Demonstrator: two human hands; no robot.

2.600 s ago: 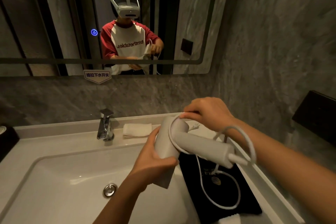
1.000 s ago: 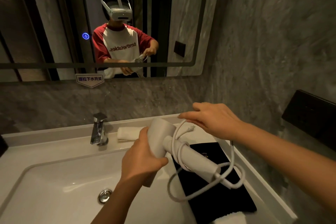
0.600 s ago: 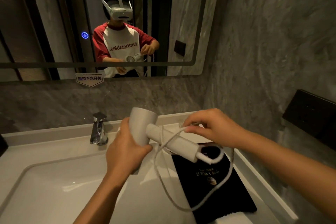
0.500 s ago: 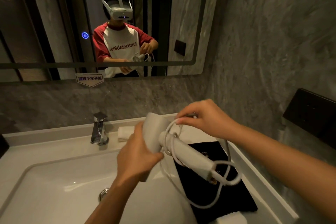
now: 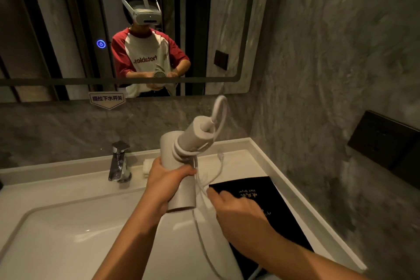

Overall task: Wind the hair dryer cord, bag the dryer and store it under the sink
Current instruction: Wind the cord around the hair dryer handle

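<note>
I have the white, smooth plastic hair dryer (image 5: 181, 166) up in the air above the white ceramic sink (image 5: 56, 234), barrel down and handle pointing up toward the mirror. My left hand (image 5: 166, 182) is clenched round the barrel, and that is the right place for it: the thick cylinder fills the palm, and I judge the shell stiff and fairly light, but glossy enough to slip if the grip eases.

The white rubbery cord (image 5: 204, 234) has a few turns seated at the root of the handle, with a stiff loop standing off the handle's end where the strain relief comes out. The rest hangs loose, trailing down past the barrel toward the lower edge of view. The cord looks limp along its length yet springy in the coils, so I expect the turns to unwind unless kept taut.

My right hand (image 5: 238, 209) is low, beside the barrel's mouth and over the near corner of the flat black fabric bag with gold lettering (image 5: 272, 207), which lies on the white bench right of the sink. Its fingers are half curled near the hanging cord; I cannot tell whether they pinch it. The bag looks soft and floppy, best taken by its open hem.
</note>
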